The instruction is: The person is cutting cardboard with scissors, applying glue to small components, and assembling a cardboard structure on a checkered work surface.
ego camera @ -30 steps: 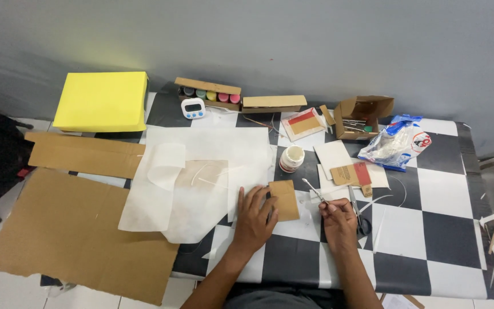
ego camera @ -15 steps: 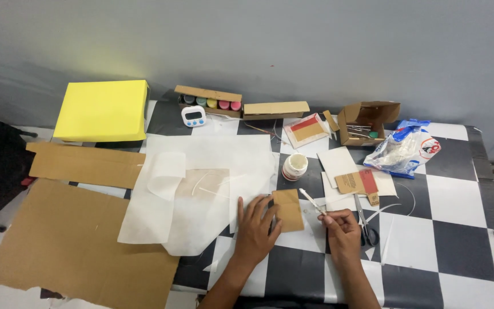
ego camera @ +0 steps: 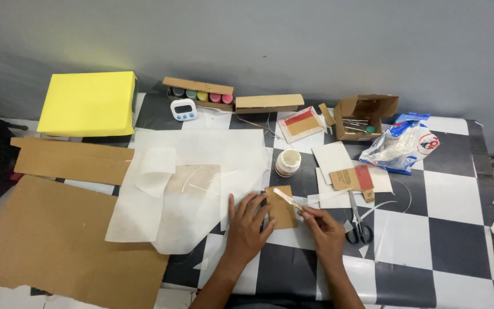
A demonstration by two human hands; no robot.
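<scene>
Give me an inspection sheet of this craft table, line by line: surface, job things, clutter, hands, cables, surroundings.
Surface: black-and-white checkered table, partly covered by white paper sheets.
Job things: small brown cardboard piece flat on the table; thin pale stick lying across it.
Clutter: white jar, scissors, yellow box, row of paint pots in a carton, small white timer, plastic bag, open brown box, large cardboard sheets, paper scraps.
Hands: left hand pressed flat beside the cardboard piece, fingertips on its edge; right hand pinching the stick.
Cables: nothing seen.
Surroundings: grey wall behind; dark object at the left edge, unclear.
</scene>
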